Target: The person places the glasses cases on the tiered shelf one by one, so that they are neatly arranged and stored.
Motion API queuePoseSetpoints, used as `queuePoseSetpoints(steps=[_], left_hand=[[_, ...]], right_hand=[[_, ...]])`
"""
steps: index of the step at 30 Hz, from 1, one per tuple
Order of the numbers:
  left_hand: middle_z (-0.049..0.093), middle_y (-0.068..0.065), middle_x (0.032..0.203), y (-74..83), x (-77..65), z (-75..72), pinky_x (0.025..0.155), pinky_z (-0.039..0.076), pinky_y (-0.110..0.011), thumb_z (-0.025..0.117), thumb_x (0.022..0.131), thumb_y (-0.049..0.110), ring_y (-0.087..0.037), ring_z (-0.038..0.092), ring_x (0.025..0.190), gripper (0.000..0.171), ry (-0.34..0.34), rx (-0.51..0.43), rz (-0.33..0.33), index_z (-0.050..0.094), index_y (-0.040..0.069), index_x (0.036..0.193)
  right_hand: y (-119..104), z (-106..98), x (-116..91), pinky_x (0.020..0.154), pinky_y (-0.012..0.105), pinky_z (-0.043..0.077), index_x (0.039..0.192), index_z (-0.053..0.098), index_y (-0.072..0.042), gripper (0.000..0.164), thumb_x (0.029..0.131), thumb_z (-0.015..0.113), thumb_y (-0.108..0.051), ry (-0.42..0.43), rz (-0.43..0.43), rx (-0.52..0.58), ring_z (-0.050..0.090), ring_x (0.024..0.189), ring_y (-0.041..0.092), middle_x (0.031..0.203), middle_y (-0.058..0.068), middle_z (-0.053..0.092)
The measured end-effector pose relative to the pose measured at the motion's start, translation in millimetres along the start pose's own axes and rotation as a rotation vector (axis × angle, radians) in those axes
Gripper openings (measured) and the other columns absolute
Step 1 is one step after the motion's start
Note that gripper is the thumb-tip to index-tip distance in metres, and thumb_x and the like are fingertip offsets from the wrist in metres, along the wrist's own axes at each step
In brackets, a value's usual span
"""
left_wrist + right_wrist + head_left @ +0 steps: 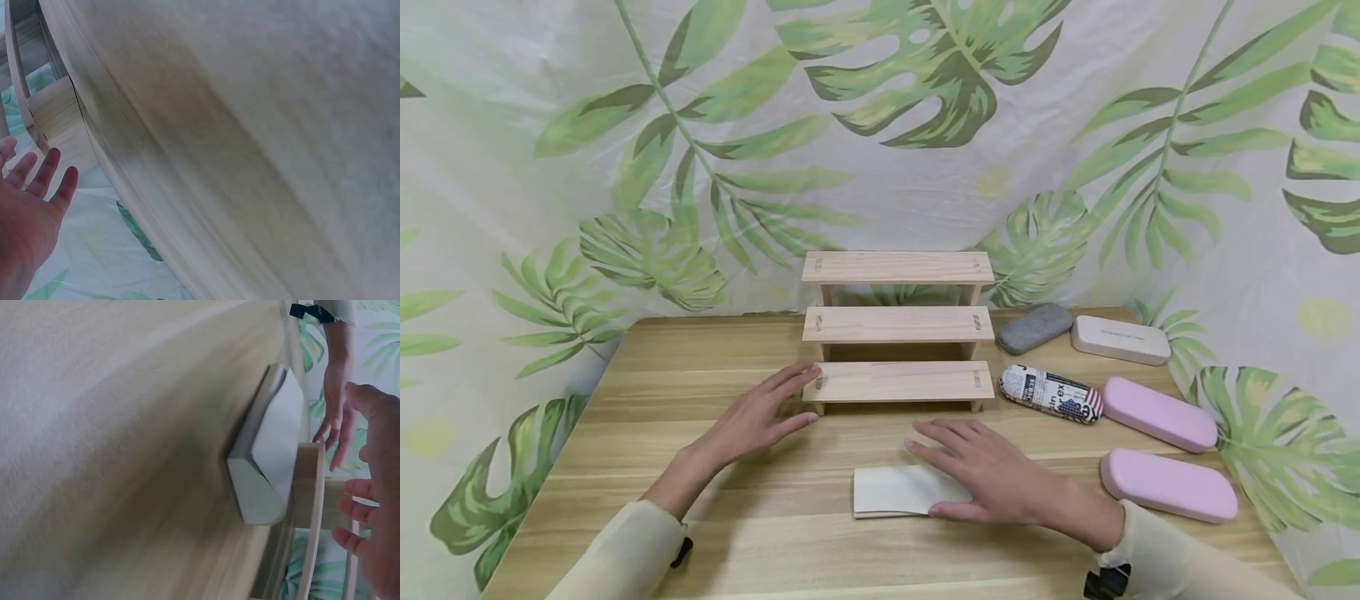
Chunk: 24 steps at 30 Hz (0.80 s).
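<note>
A white wedge-shaped case with a flap (887,492), like a folding glasses case, lies on the table before the shelf. My right hand (992,475) is over its right end, fingers spread and loosely bent, partly hiding it. In the right wrist view, a gap shows between that hand (381,500) and the case (275,450). A three-tier wooden shelf (898,382) stands at the back. Beside its lowest tier, on the left, is my left hand (763,417), fingers extended and holding nothing. I cannot tell whether its fingertips touch the wood.
Right of the shelf lie a grey case (1036,327), a white case (1120,340) and a newspaper-print case (1051,394). Two pink cases (1159,414) lie nearer the table's right edge. A leaf-patterned cloth (887,192) hangs behind the wooden table (700,358).
</note>
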<state>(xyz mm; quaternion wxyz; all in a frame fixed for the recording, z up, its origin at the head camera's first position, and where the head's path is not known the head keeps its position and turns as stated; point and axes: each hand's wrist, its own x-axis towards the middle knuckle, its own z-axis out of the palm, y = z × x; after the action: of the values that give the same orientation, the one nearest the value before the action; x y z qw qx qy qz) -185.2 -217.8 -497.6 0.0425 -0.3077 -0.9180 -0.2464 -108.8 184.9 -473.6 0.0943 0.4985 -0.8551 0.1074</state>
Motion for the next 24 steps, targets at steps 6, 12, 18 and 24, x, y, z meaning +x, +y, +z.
queuePoseSetpoints(steps=[6, 12, 18, 24], left_hand=[[0.044, -0.016, 0.165, -4.4, 0.9, 2.4, 0.113, 0.045, -0.065, 0.075, 0.1, 0.037, -0.04, 0.045, 0.149, 0.069, -0.009, -0.085, -0.013, 0.049, 0.014, 0.159], [0.046, -0.014, 0.164, -7.8, 3.1, 6.2, 0.117, 0.041, -0.063, 0.077, 0.1, 0.03, -0.04, 0.046, 0.149, 0.062, -0.01, -0.15, 0.019, 0.055, 0.011, 0.155], [0.049, -0.012, 0.163, -9.5, 8.2, 7.9, 0.119, 0.041, -0.059, 0.079, 0.098, 0.025, -0.038, 0.047, 0.148, 0.061, -0.003, -0.175, 0.016, 0.057, 0.01, 0.152], [0.052, -0.015, 0.159, -10.8, 11.5, 7.1, 0.117, 0.045, -0.058, 0.082, 0.095, 0.022, -0.039, 0.052, 0.144, 0.058, 0.009, -0.168, 0.041, 0.062, 0.007, 0.148]], right_hand=[[-5.1, 11.1, 1.1, 0.117, 0.048, 0.046, 0.163, 0.042, -0.02, 0.082, 0.097, 0.069, -0.06, -0.041, 0.015, 0.073, 0.048, 0.145, 0.025, 0.165, 0.007, 0.044], [-6.6, 22.0, 2.3, 0.112, 0.047, 0.05, 0.159, 0.049, -0.015, 0.079, 0.098, 0.067, -0.062, -0.006, -0.009, 0.108, 0.051, 0.143, 0.025, 0.159, 0.009, 0.052], [-6.5, 30.4, 4.5, 0.109, 0.046, 0.051, 0.156, 0.052, -0.013, 0.079, 0.097, 0.069, -0.062, 0.018, -0.03, 0.113, 0.054, 0.139, 0.025, 0.155, 0.009, 0.055], [-6.4, 38.4, 4.8, 0.108, 0.045, 0.052, 0.155, 0.054, -0.012, 0.08, 0.094, 0.073, -0.061, 0.016, -0.019, 0.135, 0.056, 0.135, 0.025, 0.153, 0.009, 0.057]])
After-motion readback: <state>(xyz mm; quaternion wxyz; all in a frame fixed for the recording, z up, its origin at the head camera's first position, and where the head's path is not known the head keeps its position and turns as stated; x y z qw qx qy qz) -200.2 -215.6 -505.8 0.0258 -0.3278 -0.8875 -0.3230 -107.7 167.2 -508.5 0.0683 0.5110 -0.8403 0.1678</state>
